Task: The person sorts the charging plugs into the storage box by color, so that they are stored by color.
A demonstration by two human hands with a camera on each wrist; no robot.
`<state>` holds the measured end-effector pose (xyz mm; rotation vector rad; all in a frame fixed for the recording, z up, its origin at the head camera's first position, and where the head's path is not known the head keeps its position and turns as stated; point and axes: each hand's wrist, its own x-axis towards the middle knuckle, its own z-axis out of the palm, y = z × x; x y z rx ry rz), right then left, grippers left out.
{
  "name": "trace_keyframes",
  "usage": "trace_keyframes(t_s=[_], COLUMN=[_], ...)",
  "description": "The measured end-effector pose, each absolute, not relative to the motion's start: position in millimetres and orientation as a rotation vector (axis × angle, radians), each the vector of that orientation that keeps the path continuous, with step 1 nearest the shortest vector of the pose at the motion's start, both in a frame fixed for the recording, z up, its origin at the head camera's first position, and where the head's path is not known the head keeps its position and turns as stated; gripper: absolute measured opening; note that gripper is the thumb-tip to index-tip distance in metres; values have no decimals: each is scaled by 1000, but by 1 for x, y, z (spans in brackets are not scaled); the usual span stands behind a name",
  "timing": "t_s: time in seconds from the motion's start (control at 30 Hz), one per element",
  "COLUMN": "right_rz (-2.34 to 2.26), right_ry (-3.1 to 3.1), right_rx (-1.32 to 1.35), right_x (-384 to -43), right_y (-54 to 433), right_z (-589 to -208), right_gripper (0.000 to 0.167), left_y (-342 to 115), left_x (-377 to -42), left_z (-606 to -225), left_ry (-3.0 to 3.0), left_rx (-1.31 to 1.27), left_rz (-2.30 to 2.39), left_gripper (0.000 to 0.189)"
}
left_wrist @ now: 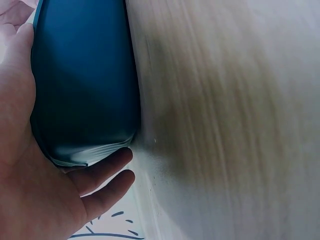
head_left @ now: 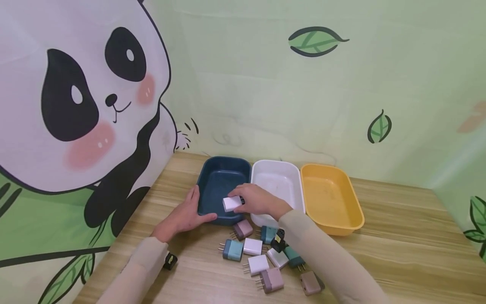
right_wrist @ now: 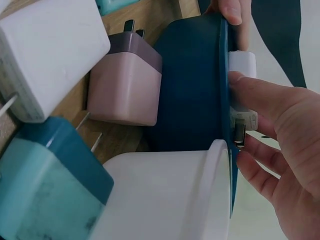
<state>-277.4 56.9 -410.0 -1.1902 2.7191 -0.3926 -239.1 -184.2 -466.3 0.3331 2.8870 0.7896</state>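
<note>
My right hand (head_left: pixel 255 198) pinches a white charger plug (head_left: pixel 232 203) over the near right part of the dark blue tray (head_left: pixel 224 218). Metal prongs (right_wrist: pixel 240 132) stick out of that plug in the right wrist view. At the tray's near left corner rests my left hand (head_left: pixel 186 213), its fingers along the outer side and its thumb by the front rim. In the left wrist view two fairly straight fingers (left_wrist: pixel 107 192) of the left hand lie beside the tray's outer wall.
A white tray (head_left: pixel 298 169) and a yellow tray (head_left: pixel 358 228) stand in a row right of the blue one. Several plugs lie in front, among them a pink plug (head_left: pixel 243 229), a blue plug (head_left: pixel 232 250) and a white plug (head_left: pixel 258 265). Behind is a panda-printed backdrop (head_left: pixel 243 97).
</note>
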Motion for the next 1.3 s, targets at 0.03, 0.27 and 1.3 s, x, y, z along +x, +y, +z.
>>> trace_keyframes(t_s=[0.03,0.27,1.3], right_rz=[-395,-403,-460], right_ry=[2720,2723,2808], right_rx=[-1183,-1156,-1205], right_x=[-278,-282,-250], right_y=[57,60,146], right_z=[-410,-415,-393], right_gripper=[44,44,39], left_y=[-184,-181,-184], left_x=[-239,-241,-239], left_z=[-466,-467,-466], left_ry=[2886,2882,2895], left_rx=[332,333,346], left_rz=[791,782,777], left_gripper=[118,117,118])
